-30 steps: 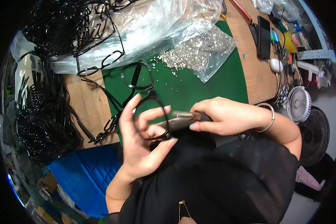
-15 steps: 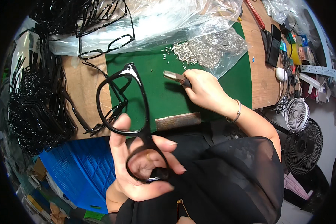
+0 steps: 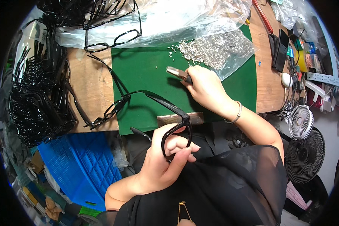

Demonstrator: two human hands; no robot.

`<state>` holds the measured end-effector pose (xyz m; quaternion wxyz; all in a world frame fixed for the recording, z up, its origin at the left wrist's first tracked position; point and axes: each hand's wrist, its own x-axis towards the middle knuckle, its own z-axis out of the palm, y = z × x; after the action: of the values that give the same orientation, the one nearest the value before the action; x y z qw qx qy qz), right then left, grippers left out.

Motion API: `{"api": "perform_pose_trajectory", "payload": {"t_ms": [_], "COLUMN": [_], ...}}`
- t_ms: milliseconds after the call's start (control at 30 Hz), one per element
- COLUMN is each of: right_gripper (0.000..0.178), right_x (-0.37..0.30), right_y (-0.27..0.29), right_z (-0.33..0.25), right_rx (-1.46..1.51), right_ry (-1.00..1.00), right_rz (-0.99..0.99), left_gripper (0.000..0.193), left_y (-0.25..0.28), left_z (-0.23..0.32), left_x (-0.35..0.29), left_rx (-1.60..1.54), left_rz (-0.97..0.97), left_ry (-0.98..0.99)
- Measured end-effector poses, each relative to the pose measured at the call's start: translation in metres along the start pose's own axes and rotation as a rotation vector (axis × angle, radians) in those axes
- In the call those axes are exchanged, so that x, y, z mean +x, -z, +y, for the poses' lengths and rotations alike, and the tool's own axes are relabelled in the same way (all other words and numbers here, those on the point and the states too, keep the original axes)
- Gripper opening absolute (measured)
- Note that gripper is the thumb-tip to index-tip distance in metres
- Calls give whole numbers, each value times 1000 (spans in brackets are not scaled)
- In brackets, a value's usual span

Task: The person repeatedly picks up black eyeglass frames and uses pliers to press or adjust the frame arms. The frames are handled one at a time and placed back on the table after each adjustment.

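Near the front edge of the bench, my left hand (image 3: 154, 165) is closed on a black eyeglass frame (image 3: 186, 119). One rim shows around my fingers, and a temple arm stretches up and left over the green mat (image 3: 139, 64). The rest of the front is hidden by my hand. My right hand (image 3: 207, 88) rests above the mat, wrapped round a pair of pliers (image 3: 178, 72) whose metal jaws point left. Small silvery metal pieces (image 3: 199, 52) lie heaped just beyond it, partly in a clear plastic bag (image 3: 233, 51).
A pile of black eyeglass frames (image 3: 41, 94) fills the left side. Another black frame (image 3: 100, 122) lies at the mat's left edge. A ridged metal strip (image 3: 165, 119) sits at the front edge. A blue basket (image 3: 79, 169) stands lower left; a phone (image 3: 280, 51) lies at right.
My left hand has turned the eyeglass frame from facing me to tilted, and its spread fingers have closed in around a rim. My right hand and the pliers stay in nearly the same place.
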<state>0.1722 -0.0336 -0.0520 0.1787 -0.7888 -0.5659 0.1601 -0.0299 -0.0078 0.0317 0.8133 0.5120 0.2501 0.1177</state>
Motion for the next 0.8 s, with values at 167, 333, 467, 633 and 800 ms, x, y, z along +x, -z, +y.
{"api": "perform_pose_trajectory", "payload": {"t_ms": [167, 333, 467, 633, 800], "right_gripper": [16, 15, 9, 11, 15], "right_x": [-2, -33, -50, -52, -47], "right_y": [4, 55, 52, 47, 57], "right_z": [2, -40, -61, -62, -69], "right_rx": [71, 749, 1188, 1352, 1452], "right_ry": [72, -148, -208, -215, -400], "right_rz": [12, -133, -117, -92, -175], "left_gripper": [46, 48, 48, 49, 48], "left_y": [-6, -4, -16, -16, -16], "left_z": [1, -5, -9, -11, -17], "left_x": [2, 0, 5, 7, 6], "left_rx": [178, 148, 126, 184, 172], "left_rz": [34, 167, 197, 185, 148], "left_ry": [-35, -86, -112, -120, -138]}}
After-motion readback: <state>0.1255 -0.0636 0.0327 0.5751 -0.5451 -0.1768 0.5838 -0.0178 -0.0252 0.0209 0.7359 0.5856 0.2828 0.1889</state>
